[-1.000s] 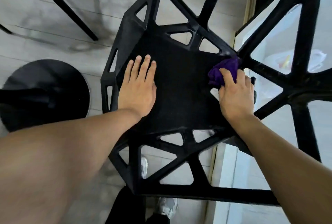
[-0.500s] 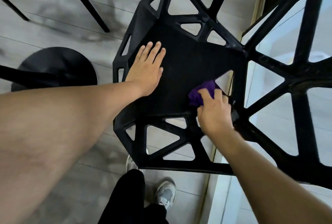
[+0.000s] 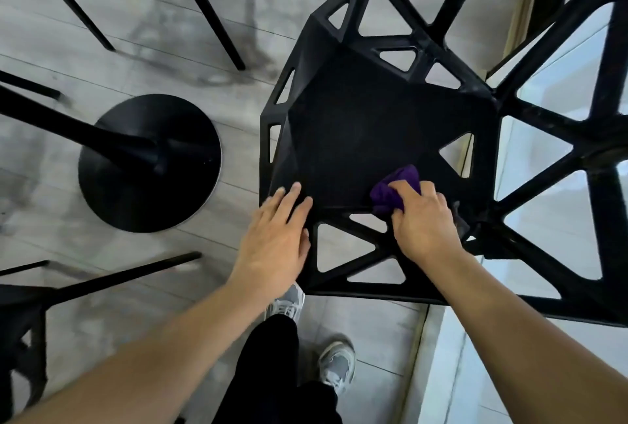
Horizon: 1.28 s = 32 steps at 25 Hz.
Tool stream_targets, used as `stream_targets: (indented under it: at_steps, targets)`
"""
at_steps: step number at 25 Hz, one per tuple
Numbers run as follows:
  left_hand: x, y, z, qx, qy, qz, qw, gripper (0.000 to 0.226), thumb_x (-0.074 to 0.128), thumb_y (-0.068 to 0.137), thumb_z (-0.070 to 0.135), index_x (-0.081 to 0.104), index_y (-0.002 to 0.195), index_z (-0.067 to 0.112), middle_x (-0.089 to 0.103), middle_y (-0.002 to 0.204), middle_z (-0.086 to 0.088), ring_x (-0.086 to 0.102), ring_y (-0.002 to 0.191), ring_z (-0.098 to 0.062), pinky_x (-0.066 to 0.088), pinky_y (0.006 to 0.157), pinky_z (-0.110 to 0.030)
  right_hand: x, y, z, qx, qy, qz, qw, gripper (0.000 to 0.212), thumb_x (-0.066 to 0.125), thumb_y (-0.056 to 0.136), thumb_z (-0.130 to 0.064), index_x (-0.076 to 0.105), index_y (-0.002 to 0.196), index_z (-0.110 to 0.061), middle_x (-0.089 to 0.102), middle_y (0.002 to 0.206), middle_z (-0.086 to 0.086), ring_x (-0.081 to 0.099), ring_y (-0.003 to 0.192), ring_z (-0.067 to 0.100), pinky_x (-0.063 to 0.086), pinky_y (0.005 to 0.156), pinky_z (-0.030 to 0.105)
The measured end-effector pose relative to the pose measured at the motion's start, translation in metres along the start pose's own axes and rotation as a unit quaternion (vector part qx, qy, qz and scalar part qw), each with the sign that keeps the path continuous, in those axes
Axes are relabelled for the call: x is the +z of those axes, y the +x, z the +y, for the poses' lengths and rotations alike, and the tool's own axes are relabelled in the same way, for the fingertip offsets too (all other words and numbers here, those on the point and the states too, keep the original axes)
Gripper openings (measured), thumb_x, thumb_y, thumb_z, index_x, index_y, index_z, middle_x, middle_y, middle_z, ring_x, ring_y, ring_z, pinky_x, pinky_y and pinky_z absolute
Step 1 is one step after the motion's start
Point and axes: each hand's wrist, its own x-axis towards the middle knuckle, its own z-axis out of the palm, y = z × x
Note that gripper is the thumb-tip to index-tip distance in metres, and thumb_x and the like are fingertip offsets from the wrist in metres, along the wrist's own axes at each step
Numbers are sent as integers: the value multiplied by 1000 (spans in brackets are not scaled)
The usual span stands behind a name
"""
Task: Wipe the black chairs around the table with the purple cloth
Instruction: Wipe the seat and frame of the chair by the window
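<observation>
Purple cloth [image 3: 394, 190] sat bunched on the seat of the black chair [image 3: 390, 131], at the seat's near edge toward the right. The right hand [image 3: 424, 226] pressed it there, fingers curled over it in a grip. The left hand [image 3: 275, 240] lay flat with straight fingers on the chair's near-left corner, holding nothing. Left of the chair a round black table base [image 3: 149, 165] stood on the grey floor [image 3: 102, 15]. Just beneath the chair's front frame were 2 grey shoes [image 3: 336, 366].
</observation>
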Motion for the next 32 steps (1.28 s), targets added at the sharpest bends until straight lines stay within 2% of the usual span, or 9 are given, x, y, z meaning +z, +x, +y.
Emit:
stream_targets:
  at_steps: [4,6,8,10,16,21,24,26,32]
  targets:
    - [14,-43,10,22,17,-11,1000,95,80,66,-6,45,151,17,34,163,-8,42,145,-31,36,118,-43,4,-5,-23,-23,30,-11,999,46,52,99,-21,44,144,-28,43,133,11,45,120,31,44,99,45]
    - [22,-55,8,20,21,-29,999,114,83,60,-4,30,158,18,29,165,-8,38,148,-29,35,118,-44,8,-11,-31,-40,42,-11,998,47,52,99,-20,45,144,-29,44,132,9,45,119,29,43,102,44]
    - [28,-59,4,37,32,-24,999,118,88,64,11,21,160,17,27,166,-10,34,150,-29,29,120,-42,9,-11,-34,-35,47,-7,998,46,52,98,-19,45,143,-29,45,131,9,46,118,29,42,103,44]
    - [29,-55,3,46,43,-15,998,119,97,53,19,36,155,12,40,159,-12,49,140,-33,36,115,-43,7,-11,-34,-32,39,-12,999,46,52,99,-20,45,143,-29,45,131,9,46,118,30,42,103,45]
    - [24,-46,-17,69,78,-35,994,130,100,39,7,39,153,11,42,158,-11,53,136,-32,37,111,-41,10,-9,-46,-26,32,-2,999,45,50,98,-22,44,143,-29,46,131,8,47,119,29,40,103,44]
    - [-6,-26,-52,45,77,-54,995,123,100,44,6,43,152,13,45,156,-10,57,132,-34,53,101,-46,13,7,-83,-21,50,1,999,45,51,98,-23,45,142,-29,45,134,9,45,123,30,39,105,45]
    - [-28,-10,-73,59,39,-100,992,108,82,79,8,13,159,32,14,168,6,35,149,-23,38,118,-36,17,13,-115,-87,75,-18,993,47,53,97,-23,48,143,-32,44,138,9,44,125,31,38,107,47]
    - [-45,0,-76,50,2,-133,990,92,61,92,6,9,161,37,2,168,18,25,152,-14,34,119,-31,17,15,-129,-115,83,-35,989,47,53,96,-24,49,142,-34,43,141,8,43,125,31,37,107,47]
    - [-63,25,-42,-3,45,-90,995,50,46,101,29,44,151,24,39,160,7,47,135,-23,45,107,-40,-3,7,-74,-76,-7,-69,995,43,53,95,-25,50,137,-31,46,130,9,49,117,34,46,98,47]
